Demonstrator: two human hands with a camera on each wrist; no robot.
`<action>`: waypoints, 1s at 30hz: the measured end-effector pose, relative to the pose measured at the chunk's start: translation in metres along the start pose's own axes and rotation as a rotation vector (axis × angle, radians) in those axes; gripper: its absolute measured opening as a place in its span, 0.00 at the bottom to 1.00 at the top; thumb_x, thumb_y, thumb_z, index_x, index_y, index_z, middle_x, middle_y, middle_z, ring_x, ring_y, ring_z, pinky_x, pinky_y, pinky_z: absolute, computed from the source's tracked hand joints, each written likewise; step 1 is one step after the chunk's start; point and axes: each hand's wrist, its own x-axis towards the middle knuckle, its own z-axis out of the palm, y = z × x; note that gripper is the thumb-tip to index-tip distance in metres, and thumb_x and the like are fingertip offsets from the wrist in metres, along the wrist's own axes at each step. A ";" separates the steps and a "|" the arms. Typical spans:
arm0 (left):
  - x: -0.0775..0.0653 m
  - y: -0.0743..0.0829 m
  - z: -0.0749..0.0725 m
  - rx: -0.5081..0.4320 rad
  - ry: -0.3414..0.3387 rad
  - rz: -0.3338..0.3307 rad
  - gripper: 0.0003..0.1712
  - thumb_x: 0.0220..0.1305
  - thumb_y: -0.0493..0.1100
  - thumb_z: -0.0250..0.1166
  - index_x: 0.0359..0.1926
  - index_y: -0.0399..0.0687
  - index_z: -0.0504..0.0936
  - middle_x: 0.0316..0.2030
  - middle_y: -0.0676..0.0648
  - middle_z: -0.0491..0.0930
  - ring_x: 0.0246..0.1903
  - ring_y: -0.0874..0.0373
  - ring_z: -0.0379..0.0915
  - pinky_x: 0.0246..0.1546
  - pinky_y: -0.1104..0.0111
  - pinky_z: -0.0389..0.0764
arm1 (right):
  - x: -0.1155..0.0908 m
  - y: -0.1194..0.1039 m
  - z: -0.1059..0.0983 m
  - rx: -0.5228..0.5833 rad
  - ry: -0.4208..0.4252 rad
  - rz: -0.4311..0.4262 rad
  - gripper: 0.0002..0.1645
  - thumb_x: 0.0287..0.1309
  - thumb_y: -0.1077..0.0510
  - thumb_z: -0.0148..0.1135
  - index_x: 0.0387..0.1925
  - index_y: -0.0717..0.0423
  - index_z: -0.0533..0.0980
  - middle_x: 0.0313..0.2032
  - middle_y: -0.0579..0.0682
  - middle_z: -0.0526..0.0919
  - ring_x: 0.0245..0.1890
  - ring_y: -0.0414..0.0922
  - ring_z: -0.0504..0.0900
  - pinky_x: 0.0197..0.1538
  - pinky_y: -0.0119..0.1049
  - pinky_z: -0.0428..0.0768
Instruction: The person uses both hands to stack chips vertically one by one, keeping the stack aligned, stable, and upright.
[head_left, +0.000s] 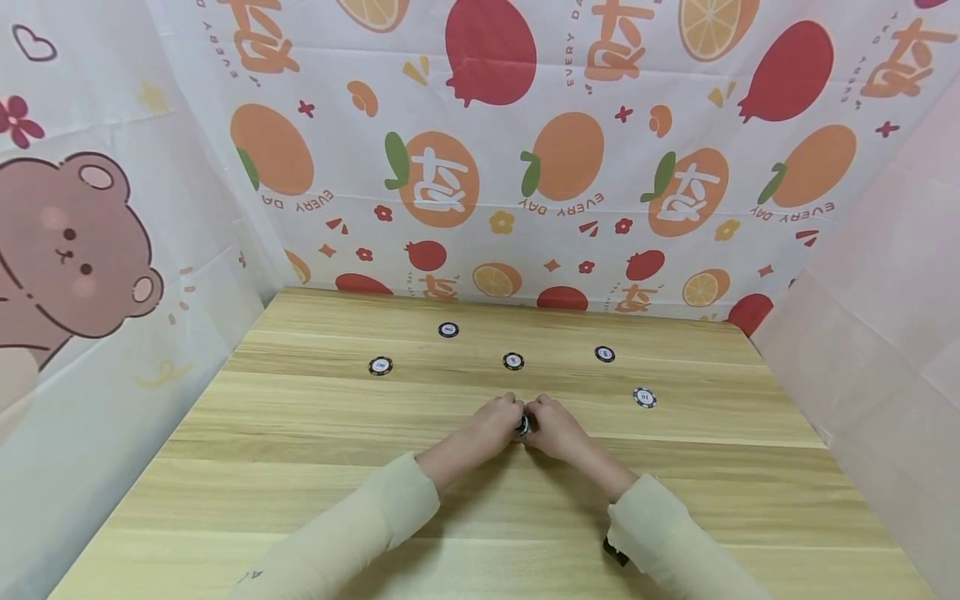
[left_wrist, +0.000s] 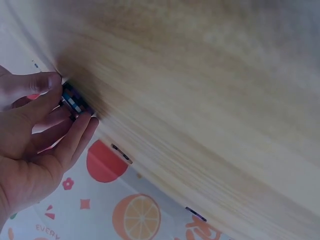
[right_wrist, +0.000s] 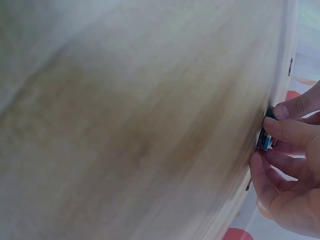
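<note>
Both hands meet low over the table around a small stack of poker chips [head_left: 522,426], which shows dark, blue and white edges in the wrist views. My left hand [head_left: 495,423] grips the stack from its left side, fingers curled in. From the other side my right hand [head_left: 557,429] holds it too, fingertips close to the tabletop. Fingers hide much of the stack in the head view. Beyond the hands, a black-edged poker chip [head_left: 513,361] lies flat on the wooden table [head_left: 315,483].
More single chips lie flat and spread out: a far-left chip [head_left: 380,366], a back chip [head_left: 448,330], a dark chip [head_left: 604,354] and a white-and-dark chip [head_left: 645,397]. A black object [head_left: 617,552] shows beside the right sleeve. Printed cloth [head_left: 495,192] hangs behind the table.
</note>
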 end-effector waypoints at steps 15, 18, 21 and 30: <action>-0.004 -0.003 0.003 -0.026 0.057 -0.003 0.13 0.48 0.36 0.70 0.34 0.34 0.76 0.27 0.43 0.72 0.28 0.52 0.72 0.29 0.68 0.75 | 0.001 0.003 0.003 0.039 0.012 -0.014 0.19 0.41 0.65 0.70 0.37 0.69 0.76 0.30 0.53 0.72 0.30 0.47 0.70 0.36 0.42 0.72; -0.005 -0.005 0.003 -0.080 0.046 -0.031 0.17 0.45 0.34 0.72 0.35 0.34 0.76 0.29 0.42 0.72 0.30 0.51 0.73 0.32 0.67 0.76 | 0.000 0.003 0.003 0.044 0.007 0.012 0.21 0.40 0.65 0.71 0.39 0.68 0.77 0.32 0.52 0.73 0.32 0.47 0.71 0.39 0.41 0.73; -0.007 -0.009 0.002 -0.149 0.041 -0.065 0.18 0.41 0.32 0.73 0.35 0.33 0.76 0.30 0.42 0.72 0.31 0.51 0.73 0.34 0.66 0.76 | 0.000 0.006 0.003 0.079 0.009 0.031 0.22 0.39 0.65 0.71 0.40 0.67 0.77 0.32 0.51 0.74 0.33 0.45 0.73 0.40 0.39 0.74; -0.010 -0.013 0.004 -0.269 0.086 -0.086 0.13 0.39 0.27 0.70 0.29 0.34 0.77 0.26 0.45 0.70 0.27 0.53 0.71 0.30 0.66 0.75 | 0.001 0.010 0.004 0.228 -0.007 0.051 0.17 0.40 0.69 0.68 0.38 0.66 0.79 0.28 0.48 0.73 0.29 0.42 0.74 0.32 0.30 0.75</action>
